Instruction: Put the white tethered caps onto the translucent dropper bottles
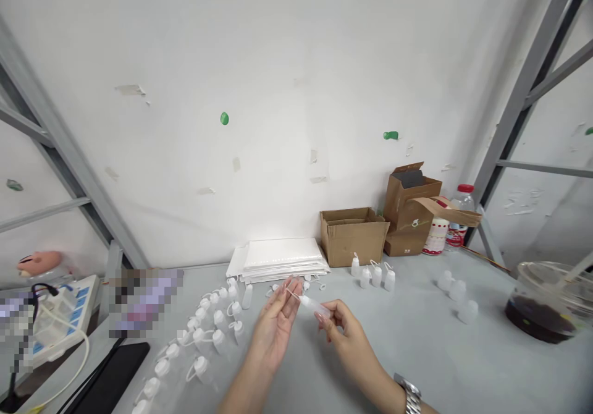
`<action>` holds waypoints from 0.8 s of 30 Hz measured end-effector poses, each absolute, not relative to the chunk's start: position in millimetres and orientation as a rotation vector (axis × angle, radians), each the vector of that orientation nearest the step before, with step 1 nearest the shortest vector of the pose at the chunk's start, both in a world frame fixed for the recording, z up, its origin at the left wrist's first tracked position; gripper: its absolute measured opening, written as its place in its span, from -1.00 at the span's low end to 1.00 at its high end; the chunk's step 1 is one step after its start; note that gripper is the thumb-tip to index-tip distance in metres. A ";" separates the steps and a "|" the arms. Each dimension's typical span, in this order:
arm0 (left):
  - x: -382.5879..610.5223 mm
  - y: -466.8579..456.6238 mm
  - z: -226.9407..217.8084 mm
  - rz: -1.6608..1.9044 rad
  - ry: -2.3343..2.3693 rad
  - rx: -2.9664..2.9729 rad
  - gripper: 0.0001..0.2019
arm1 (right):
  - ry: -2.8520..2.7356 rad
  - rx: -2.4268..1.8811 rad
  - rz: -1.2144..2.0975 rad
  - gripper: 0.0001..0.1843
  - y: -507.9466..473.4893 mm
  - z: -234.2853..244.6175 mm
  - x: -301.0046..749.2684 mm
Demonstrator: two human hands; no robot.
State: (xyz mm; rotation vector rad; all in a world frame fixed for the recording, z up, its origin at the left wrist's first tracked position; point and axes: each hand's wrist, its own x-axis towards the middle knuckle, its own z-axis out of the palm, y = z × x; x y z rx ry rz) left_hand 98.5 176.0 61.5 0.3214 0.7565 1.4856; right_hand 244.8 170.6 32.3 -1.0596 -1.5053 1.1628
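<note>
My right hand [345,330] grips a small translucent white squeeze bottle [315,307] by its base end, between thumb and fingers. The bottle lies tilted, its neck toward my left hand [277,321]. A thin white strap [293,293] runs from the neck to the left fingertips, which pinch its end; any cap there is too small to make out. Loose white caps with loops [307,284] lie just beyond the fingers. On the left stand rows of similar capped bottles [201,367] with loop straps, close to my left forearm.
Behind stand stacked white sheets [280,259], an open carton [354,241] and a taller brown box [410,216]. Several small bottles [377,275] stand before the carton. At right are translucent pieces [458,290] and a tub of dark liquid [537,318]; at left, a black phone [111,377] and power strip [65,321].
</note>
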 end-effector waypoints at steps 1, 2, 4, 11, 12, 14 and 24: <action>98.9 176.0 62.1 1.491 0.776 0.310 -0.81 | -1.511 -1.068 1.149 -0.69 170.9 32.8 245.3; 99.4 176.0 62.5 1.496 0.793 0.300 -0.82 | -1.516 -1.075 1.136 -0.70 171.1 33.7 245.8; 100.5 176.2 62.8 1.510 0.816 0.281 -0.84 | -1.531 -1.083 1.126 -0.72 171.3 35.7 246.7; 101.0 176.8 61.6 1.507 0.826 0.267 -0.88 | -1.590 -1.118 1.071 -0.70 167.9 38.1 247.9; 100.9 176.9 61.4 1.508 0.826 0.265 -0.89 | -1.584 -1.117 1.061 -0.70 167.4 38.3 248.0; 100.8 177.1 61.1 1.518 0.834 0.260 -0.89 | -1.586 -1.114 1.047 -0.70 166.5 38.9 248.1; 102.9 173.0 65.5 1.488 0.876 0.221 -0.93 | -1.705 -1.179 0.978 -0.73 161.8 43.5 248.1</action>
